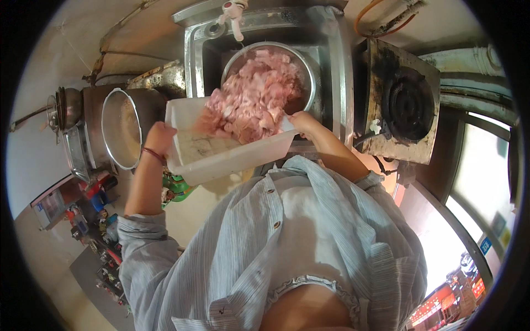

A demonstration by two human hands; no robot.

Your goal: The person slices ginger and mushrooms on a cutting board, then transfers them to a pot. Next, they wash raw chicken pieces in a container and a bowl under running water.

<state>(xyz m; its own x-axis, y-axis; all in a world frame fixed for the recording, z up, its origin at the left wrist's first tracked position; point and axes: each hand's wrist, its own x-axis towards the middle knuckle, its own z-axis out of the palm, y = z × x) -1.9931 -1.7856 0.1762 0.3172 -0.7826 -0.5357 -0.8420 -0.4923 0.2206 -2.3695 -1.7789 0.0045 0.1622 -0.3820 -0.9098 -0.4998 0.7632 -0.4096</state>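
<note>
Both of my hands hold a white plastic tub (232, 165) tilted over the near edge of a metal sink. My left hand (160, 140) grips its left end, and my right hand (305, 124) has its right corner. Pieces of raw pink meat (252, 99) spread from the tub into a round metal basin (310, 74) standing in the sink (343, 82). The meat is partly blurred. Above the basin's far rim a white tap (234, 18) points down; whether water runs from it I cannot tell.
A blackened gas burner (410, 105) stands right of the sink. To the left is a large round pot (136, 128), with stacked metal bowls (68, 108) beyond it. A green container (178, 189) sits below the tub, near my left forearm.
</note>
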